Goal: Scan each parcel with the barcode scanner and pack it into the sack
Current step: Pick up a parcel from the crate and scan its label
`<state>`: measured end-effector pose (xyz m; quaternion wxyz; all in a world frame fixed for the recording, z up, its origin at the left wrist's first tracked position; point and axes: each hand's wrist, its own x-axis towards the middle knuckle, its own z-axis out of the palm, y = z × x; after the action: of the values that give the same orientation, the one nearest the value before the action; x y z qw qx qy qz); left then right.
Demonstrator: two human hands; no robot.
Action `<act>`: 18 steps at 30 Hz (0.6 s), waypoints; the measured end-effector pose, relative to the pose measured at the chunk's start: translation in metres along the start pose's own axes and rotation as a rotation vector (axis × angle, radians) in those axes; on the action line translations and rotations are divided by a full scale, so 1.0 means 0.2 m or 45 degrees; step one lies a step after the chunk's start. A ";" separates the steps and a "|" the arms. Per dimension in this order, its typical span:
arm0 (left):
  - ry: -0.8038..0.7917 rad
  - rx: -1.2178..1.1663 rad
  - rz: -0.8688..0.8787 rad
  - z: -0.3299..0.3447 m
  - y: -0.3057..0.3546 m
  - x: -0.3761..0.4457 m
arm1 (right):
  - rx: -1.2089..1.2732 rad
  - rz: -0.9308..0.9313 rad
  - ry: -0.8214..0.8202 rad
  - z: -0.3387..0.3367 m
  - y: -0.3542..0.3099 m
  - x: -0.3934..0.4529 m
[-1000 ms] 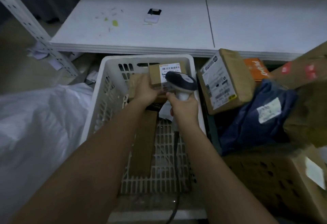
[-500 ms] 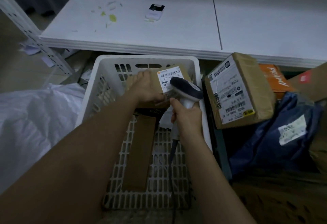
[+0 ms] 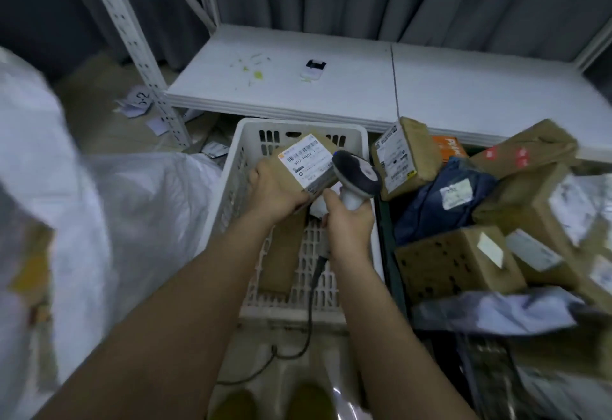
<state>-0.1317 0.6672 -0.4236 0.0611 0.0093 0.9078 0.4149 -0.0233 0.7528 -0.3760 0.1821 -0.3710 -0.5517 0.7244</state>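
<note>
Left hand point(image 3: 276, 192) grips parcel point(image 3: 306, 164); right hand point(image 3: 347, 224) grips scanner point(image 3: 356, 176).

The white sack point(image 3: 109, 220) is smeared by motion blur and runs off the left edge, so its mouth cannot be made out, and the parcels point(image 3: 546, 220) heaped at the right blur into one another and are cut by the right edge. The left hand point(image 3: 278, 191) covers the near side of the small box point(image 3: 306, 162), whose label print is mostly too fine to read. The scanner point(image 3: 356, 176) handle is hidden inside the right hand point(image 3: 349, 225).
</note>
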 end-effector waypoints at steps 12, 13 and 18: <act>0.227 0.011 0.422 -1.03 0.36 -1.28 | -0.113 -0.270 -0.115 -0.57 -0.56 -1.13; 0.279 0.025 0.445 -1.11 0.36 -1.35 | -0.113 -0.291 -0.134 -0.57 -0.60 -1.20; 0.534 0.113 0.470 -1.40 0.25 -1.59 | -0.246 -0.425 -0.314 -0.48 -0.67 -1.46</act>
<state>0.1481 0.4677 -0.1719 -0.2053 0.0911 0.9007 0.3718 0.2206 0.6646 -0.1638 0.1941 -0.1989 -0.6904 0.6679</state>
